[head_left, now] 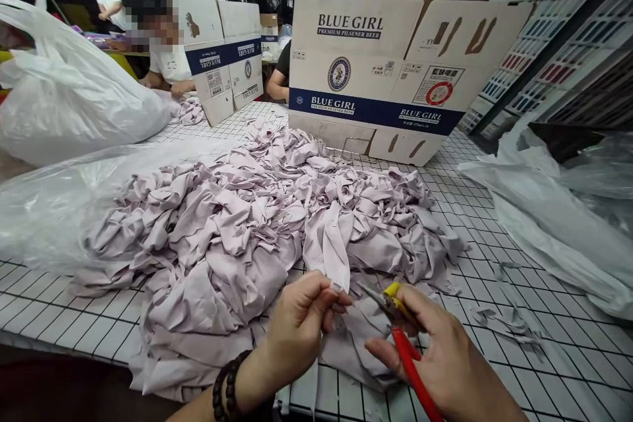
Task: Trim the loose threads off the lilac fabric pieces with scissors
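"What's the left hand (304,320) doing over there?"

"Its grip is pinching tightly, fingertips together, on the near end of a smooth, pale mauve cloth piece (329,244). The piece is resting against the front of a big, crumpled pale mauve cloth pile (247,211)."

"And the right hand (440,336)?"

"Its grip is curling loosely around metal scissors with red and yellow handles (403,346). The blades are pointing toward the pinched end, near the left fingertips."

"What's the pile lying on?"

"It's spreading over a white bench with black grid lines (59,300). Behind it a white-and-navy cardboard carton (361,53) is standing, and a bulging, translucent white plastic bag (84,92) is sitting on the left."
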`<state>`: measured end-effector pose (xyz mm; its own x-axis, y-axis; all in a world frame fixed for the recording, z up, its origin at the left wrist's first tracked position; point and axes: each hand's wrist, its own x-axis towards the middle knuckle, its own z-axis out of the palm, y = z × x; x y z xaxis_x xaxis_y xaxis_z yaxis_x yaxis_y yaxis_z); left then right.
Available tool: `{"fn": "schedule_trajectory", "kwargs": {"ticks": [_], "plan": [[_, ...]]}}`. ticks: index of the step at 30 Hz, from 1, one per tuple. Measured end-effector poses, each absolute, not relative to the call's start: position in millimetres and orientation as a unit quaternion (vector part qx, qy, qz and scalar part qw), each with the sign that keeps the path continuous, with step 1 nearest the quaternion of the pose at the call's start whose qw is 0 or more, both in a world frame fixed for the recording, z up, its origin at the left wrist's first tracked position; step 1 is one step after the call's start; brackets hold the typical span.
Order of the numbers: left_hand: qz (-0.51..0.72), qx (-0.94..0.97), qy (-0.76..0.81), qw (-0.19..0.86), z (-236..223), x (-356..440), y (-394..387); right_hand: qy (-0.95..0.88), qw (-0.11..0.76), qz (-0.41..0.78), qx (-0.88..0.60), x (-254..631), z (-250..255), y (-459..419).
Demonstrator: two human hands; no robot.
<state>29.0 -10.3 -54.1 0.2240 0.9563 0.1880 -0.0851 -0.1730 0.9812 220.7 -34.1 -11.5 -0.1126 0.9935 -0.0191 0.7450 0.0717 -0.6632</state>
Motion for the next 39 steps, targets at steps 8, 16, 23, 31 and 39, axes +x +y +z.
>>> {"fn": "schedule_trajectory", "kwargs": {"ticks": [8, 16, 23, 31, 39], "plan": [[0.455, 0.662, 0.392, 0.449, -47.3, 28.4, -9.8, -0.748, 0.18, 0.169, -0.616, 216.8, -12.3, -37.9], [0.456, 0.663, 0.387, 0.451, -45.1, 26.2, -11.5, -0.761, 0.186, 0.164, -0.6, 212.6, -15.0, -36.7], [0.457, 0.657, 0.399, 0.448, -45.6, 24.9, -12.7, -0.767, 0.183, 0.139, -0.599, 210.0, -13.8, -38.7], [0.47, 0.636, 0.399, 0.464, -45.5, 25.2, -14.2, -0.766, 0.193, 0.131, -0.6, 207.7, -14.5, -41.4], [0.463, 0.604, 0.4, 0.511, -52.6, 25.5, -15.4, -0.765, 0.183, 0.145, -0.6, 209.0, -16.4, -42.0]]}}
